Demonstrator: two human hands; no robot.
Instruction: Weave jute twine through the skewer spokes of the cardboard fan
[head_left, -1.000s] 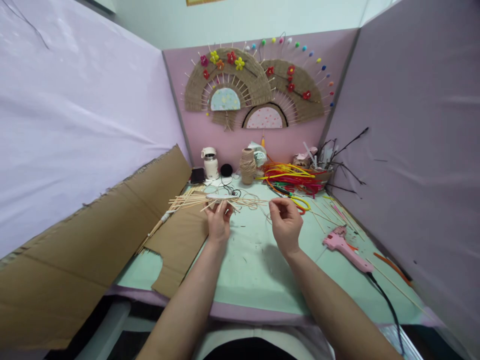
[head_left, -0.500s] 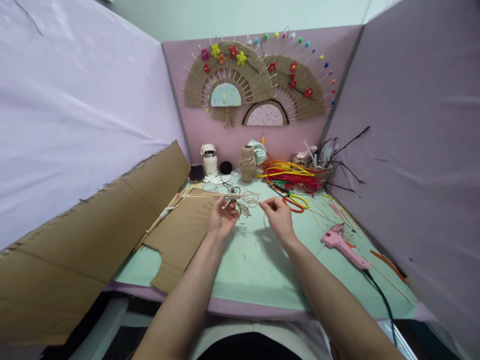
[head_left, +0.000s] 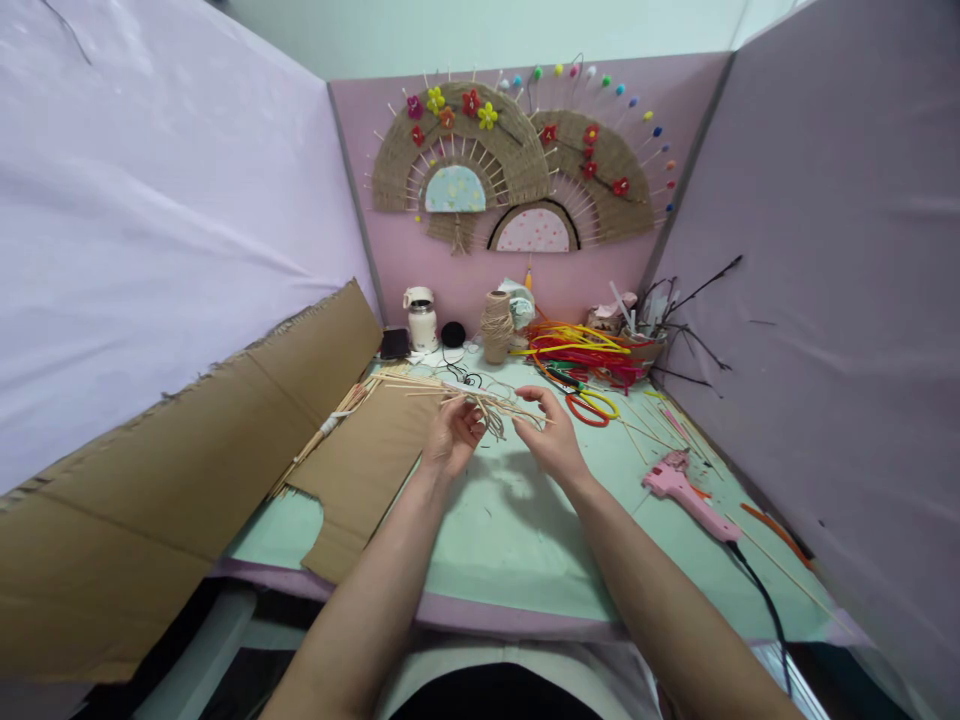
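Above the mint-green table, my left hand (head_left: pixel 454 440) is closed around thin wooden sticks (head_left: pixel 499 403) that fan out to both sides. Loops of beige twine (head_left: pixel 494 427) hang from them beside the fingers. Over their right-hand ends is my right hand (head_left: pixel 553 432), its thumb and index finger spread apart around the stick tips. Whether its fingertips touch the sticks or twine is too small to tell. Part of the bundle is hidden behind the left fingers.
Cardboard (head_left: pixel 367 460) lies at the left with a bundle of sticks (head_left: pixel 330 425). At the back stand a twine spool (head_left: pixel 497 330) and a white bottle (head_left: pixel 422 325). Scissors (head_left: pixel 589 408), pipe cleaners (head_left: pixel 577 345) and a pink glue gun (head_left: pixel 686 490) are at the right.
The sticks have turned and now fan out more toward the right. My right hand's pinched fingers have opened apart near their ends. The left hand has shifted slightly right.
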